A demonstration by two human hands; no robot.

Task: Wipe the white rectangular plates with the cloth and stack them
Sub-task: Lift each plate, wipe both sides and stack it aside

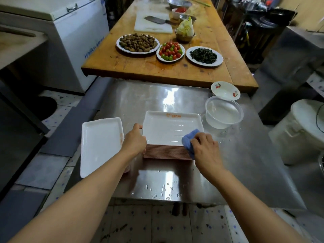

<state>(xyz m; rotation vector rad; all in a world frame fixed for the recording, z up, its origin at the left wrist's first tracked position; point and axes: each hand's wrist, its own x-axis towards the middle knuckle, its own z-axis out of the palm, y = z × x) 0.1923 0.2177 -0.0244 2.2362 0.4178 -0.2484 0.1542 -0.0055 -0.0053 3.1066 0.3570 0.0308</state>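
Wiping the top plate (168,127) of the tall stack (166,152) is the step in hand, and it goes best if the stack stays the fixed landmark for everything. The left hand (135,140) grips the stack's near-left corner, thumb over the top plate's rim, which steadies it against the cloth's drag; that grip should hold firm but not tilt the plate. The right hand (206,149) is closed on the blue cloth (190,140), bunched at the stack's near-right corner and overhanging its edge. From there the person would do well to sweep across the ridged well toward the far rim with the orange print, since streaks appear to show in the well. A second white rectangular plate (100,144) lies just left of the stack, on the steel bench (175,95), and looks like the place for wiped ones. Water drops sit on the bench nearer than the stack, and a clear plastic bowl (223,113) stands just right of its far corner, so the cloth should keep off both.
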